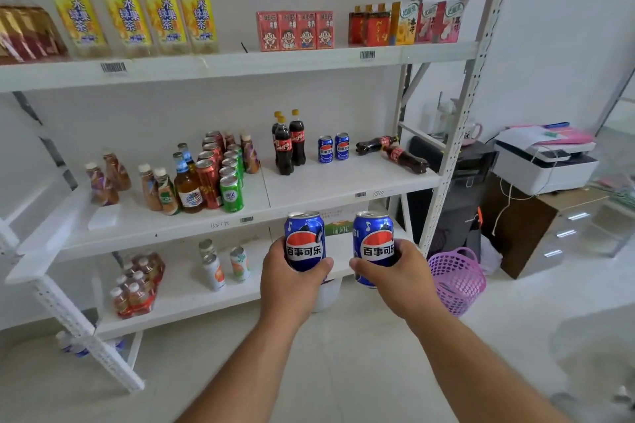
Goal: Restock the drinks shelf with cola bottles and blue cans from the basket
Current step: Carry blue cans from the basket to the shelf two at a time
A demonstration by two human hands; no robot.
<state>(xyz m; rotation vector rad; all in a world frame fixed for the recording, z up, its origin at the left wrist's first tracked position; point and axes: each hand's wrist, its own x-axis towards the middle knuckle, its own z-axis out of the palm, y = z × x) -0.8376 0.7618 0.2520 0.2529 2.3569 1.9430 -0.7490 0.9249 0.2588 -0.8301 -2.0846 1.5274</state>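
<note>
Two upright blue cans, one clasped in the left hand point(292, 280) and one in the right hand point(395, 280), sit below and seemingly just before the middle shelf point(343, 187), whose shelved cans point(333, 148) stand ahead.

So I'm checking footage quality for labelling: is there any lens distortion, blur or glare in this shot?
Head view: wide-angle bending bows the shelf upright and the top shelf edge; lighting is even and soft, with no harsh glare; the two held blue cans are sharp, while the far-left bottles are smeared.
</note>
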